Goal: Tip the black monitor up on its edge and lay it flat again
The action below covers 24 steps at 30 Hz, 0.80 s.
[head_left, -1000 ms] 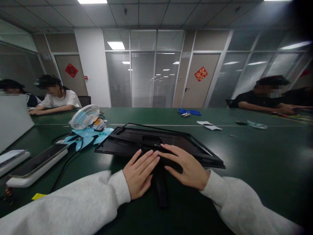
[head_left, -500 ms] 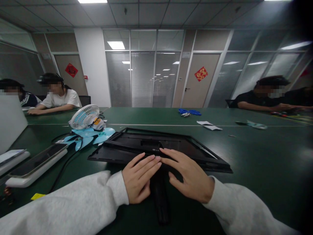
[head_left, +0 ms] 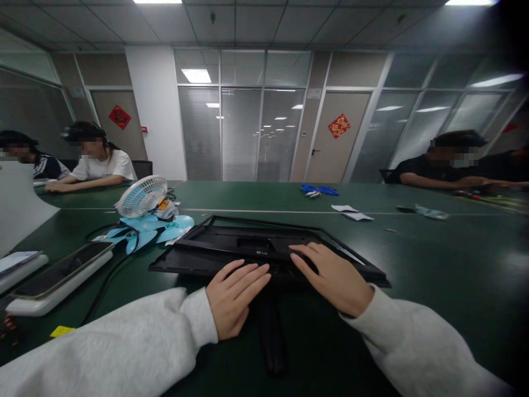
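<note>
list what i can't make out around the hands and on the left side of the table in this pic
All in the head view:
Undersides of the left hand and right hand: hidden by the hands themselves.
Where the black stem meets the black panel, if it does: lost in shadow.
Pale-topped device: cut off by the left edge.
Copper-coloured thing: too small and blurred to identify.

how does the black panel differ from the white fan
The black panel has straight edges; the white fan is round. The panel looks wider than the fan. The left hand and right hand are at the panel, with neither at the fan. Both things share the green table.
</note>
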Each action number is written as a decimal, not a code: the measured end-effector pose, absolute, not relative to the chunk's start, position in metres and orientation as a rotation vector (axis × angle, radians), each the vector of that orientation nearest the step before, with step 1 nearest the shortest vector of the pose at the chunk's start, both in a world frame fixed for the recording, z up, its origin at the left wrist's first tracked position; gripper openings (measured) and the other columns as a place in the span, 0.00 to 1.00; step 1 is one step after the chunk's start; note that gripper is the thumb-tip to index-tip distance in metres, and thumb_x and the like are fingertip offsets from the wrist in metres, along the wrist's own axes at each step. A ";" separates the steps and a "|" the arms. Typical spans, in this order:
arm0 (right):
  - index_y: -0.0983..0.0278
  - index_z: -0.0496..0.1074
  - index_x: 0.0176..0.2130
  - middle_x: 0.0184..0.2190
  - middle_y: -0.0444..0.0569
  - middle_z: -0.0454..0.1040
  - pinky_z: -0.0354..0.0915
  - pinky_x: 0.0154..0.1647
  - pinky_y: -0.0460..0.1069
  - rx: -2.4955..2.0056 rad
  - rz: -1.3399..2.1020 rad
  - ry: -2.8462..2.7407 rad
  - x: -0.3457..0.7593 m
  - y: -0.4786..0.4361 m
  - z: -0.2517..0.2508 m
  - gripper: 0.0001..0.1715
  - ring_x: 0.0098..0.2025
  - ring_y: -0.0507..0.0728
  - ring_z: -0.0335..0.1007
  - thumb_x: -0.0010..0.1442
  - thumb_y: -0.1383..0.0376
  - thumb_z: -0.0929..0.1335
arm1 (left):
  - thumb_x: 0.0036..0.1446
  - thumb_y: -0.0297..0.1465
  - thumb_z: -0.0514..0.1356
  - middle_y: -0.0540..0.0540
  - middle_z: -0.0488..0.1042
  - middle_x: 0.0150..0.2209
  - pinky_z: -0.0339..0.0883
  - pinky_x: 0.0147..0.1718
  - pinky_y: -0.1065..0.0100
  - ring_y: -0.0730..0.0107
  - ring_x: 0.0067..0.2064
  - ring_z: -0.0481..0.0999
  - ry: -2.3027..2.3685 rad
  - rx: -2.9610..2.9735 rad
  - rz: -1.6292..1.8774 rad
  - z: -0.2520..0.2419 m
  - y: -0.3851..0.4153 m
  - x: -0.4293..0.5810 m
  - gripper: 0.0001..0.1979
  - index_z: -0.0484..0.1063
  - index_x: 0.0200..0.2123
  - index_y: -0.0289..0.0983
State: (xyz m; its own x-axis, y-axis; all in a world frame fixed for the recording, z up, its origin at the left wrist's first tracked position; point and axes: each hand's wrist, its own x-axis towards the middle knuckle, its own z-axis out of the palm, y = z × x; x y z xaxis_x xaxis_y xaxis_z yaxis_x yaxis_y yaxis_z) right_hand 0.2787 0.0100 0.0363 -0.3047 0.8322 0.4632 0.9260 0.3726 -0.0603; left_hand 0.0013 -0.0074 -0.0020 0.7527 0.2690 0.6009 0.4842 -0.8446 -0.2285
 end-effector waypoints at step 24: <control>0.64 0.69 0.42 0.37 0.52 0.66 0.58 0.40 0.53 -1.339 -0.659 -2.257 0.277 0.004 0.043 0.23 0.38 0.58 0.62 0.67 0.49 0.58 | 0.59 0.25 0.51 0.37 0.52 0.69 0.51 0.66 0.55 0.55 0.69 0.52 -0.689 -2.439 -0.823 0.000 -0.008 0.006 0.32 0.54 0.67 0.25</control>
